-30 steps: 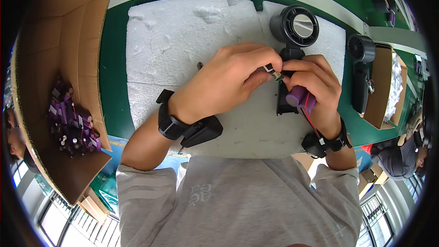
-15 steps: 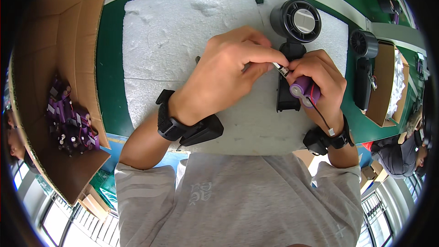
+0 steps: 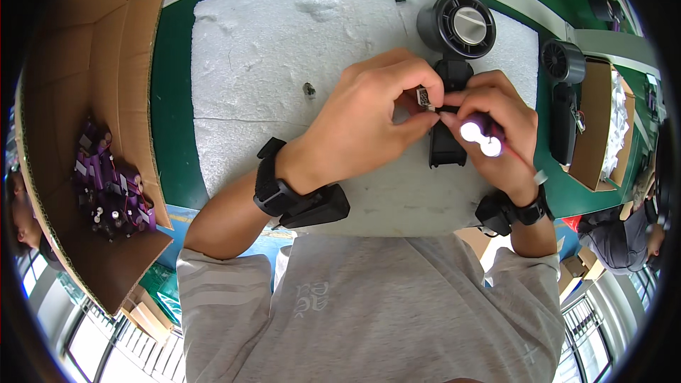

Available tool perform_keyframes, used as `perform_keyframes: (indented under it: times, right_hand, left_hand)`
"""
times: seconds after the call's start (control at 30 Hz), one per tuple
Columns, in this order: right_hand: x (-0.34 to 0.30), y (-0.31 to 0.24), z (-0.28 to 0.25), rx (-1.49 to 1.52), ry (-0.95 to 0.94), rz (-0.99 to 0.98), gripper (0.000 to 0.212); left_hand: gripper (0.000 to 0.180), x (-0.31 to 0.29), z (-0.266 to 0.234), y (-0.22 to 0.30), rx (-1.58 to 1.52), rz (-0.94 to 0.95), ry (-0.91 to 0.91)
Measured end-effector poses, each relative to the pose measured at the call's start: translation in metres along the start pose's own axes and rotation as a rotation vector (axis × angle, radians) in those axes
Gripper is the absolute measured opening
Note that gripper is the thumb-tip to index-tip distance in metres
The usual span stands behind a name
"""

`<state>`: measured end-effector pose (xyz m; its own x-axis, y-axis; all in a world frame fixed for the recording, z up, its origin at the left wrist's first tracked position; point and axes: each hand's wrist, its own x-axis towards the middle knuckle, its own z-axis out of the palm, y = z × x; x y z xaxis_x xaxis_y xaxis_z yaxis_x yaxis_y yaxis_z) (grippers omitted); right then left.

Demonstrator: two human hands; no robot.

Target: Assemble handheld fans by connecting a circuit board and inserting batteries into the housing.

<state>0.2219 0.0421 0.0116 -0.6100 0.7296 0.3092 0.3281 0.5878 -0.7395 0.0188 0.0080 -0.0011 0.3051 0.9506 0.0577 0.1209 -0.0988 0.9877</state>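
Note:
My left hand (image 3: 376, 110) is closed, with a small circuit board (image 3: 423, 97) pinched between thumb and forefinger. In my right hand (image 3: 502, 110) is a purple two-cell battery pack (image 3: 489, 126), its cell ends shining brightly toward me. A thin red wire with a white connector (image 3: 540, 177) trails from the pack over my right wrist. The two hands nearly meet at the fingertips. Beneath them lies a black handheld fan (image 3: 457, 26), with its round head beyond my hands and its open handle (image 3: 447, 150) partly covered by them.
A white foam sheet (image 3: 277, 50) covers the green table. On the left, a tall cardboard box (image 3: 117, 50) holds several purple battery packs (image 3: 113, 181). Another black fan (image 3: 564, 64) lies at the right, beside a smaller carton (image 3: 596, 128). A dark speck-like bit (image 3: 309, 89) rests on the foam.
My left hand has shifted slightly right and turned the circuit board more upright. The battery pack has tilted, so its ends now catch the light. The dark bit on the foam is uncovered.

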Motion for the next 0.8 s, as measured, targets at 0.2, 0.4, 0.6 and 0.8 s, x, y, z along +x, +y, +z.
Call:
perform_keyframes:
  times: [0.2, 0.4, 0.6, 0.8]
  right_hand:
    - [-0.007, 0.015, -0.017, 0.511, 0.025, 0.179, 0.019]
    - [0.001, -0.002, -0.018, 0.634, 0.141, 0.47, 0.018]
    - [-0.001, 0.001, -0.015, 0.14, -0.057, 0.135, 0.012]
    - [0.002, -0.007, -0.016, 0.032, -0.181, 0.035, 0.01]
  left_hand:
    - [0.026, -0.001, -0.007, 0.004, -0.041, -0.081, -0.013]
    - [0.026, 0.0, -0.005, 0.005, -0.125, -0.105, -0.003]
    - [0.021, 0.0, -0.01, 0.003, -0.142, -0.072, -0.071]
    - [0.013, 0.002, -0.012, 0.007, -0.183, -0.09, -0.11]
